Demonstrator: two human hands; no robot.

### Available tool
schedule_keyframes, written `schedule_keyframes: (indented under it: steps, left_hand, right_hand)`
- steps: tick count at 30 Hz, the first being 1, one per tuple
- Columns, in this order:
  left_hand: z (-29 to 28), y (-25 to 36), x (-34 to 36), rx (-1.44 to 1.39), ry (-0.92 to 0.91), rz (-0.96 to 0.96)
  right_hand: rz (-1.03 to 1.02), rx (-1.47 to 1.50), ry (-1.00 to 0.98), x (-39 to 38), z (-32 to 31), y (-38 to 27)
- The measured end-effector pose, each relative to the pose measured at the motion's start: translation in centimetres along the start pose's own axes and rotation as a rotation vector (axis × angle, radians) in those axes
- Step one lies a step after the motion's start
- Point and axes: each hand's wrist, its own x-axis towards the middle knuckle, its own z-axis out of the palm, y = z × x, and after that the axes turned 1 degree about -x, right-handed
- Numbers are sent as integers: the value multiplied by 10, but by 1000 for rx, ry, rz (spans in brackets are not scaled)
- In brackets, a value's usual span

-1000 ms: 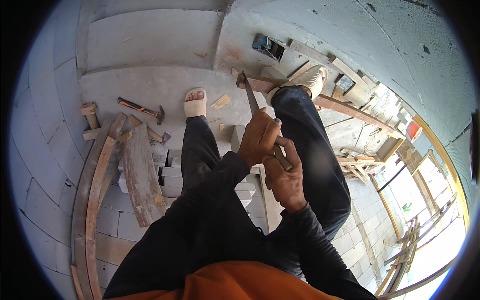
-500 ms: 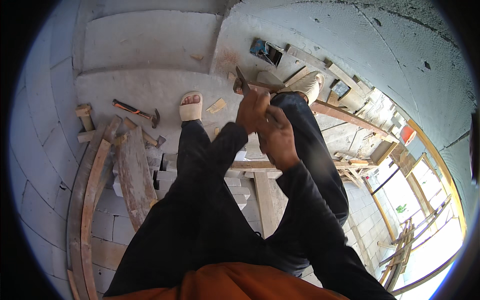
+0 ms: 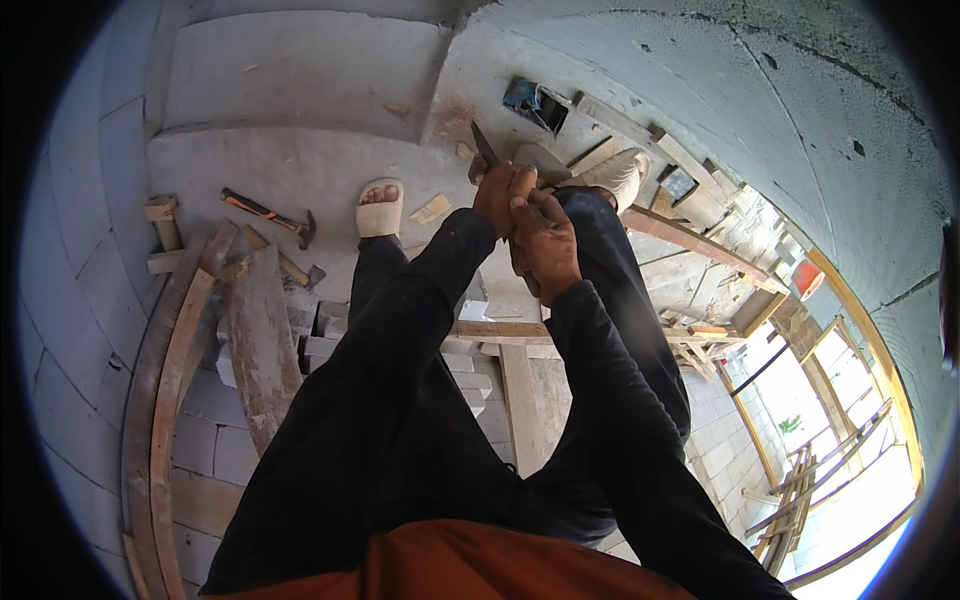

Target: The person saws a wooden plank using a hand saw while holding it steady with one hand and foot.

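Observation:
A dark, tapering blade (image 3: 484, 146), which looks like a handsaw's, points away from me beside the far end of a wooden board. My left hand (image 3: 496, 202) is closed at the near end of this blade. Just behind it, my right hand (image 3: 546, 245) is closed on the same tool, its fingers against the left hand. The grip itself is hidden by my fingers. My right foot in a pale slipper (image 3: 622, 180) rests on the reddish-brown board (image 3: 700, 246), which runs off to the right.
A hammer with an orange and black handle (image 3: 262, 211) lies on the floor at left, beyond a worn plank (image 3: 262, 345) and long timbers (image 3: 165, 420). Grey blocks (image 3: 322, 347) lie below. A blue-and-black box-like object (image 3: 537, 105) stands far ahead. Scrap wood lies along the right wall (image 3: 840, 150).
Both hands have moved a little away from me, still closed on the tool. The right hand has come up closer to the left. The whole view has shifted slightly.

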Motion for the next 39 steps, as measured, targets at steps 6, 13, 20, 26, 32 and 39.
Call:
schedule_keyframes:
  steps: [6,13,20,26,32,39]
  left_hand:
    - [3,90,-87,-314,122,-172]
    - [-10,-11,-24,-86,60,-124]
    - [40,15,-66,10,-21,270]
    - [-32,-111,6,-191,-247,-310]
    - [-27,-99,11,-9,-445,-278]
    - [-55,-55,24,24,-554,-490]
  right_hand:
    - [-195,-83,50,-115,-2,37]
    - [-59,-56,20,-28,16,28]
    - [-262,22,162,-76,-15,63]
    - [-318,-63,62,42,29,56]
    - [-430,-151,225,18,22,87]
    - [-362,-244,239,3,33,80]
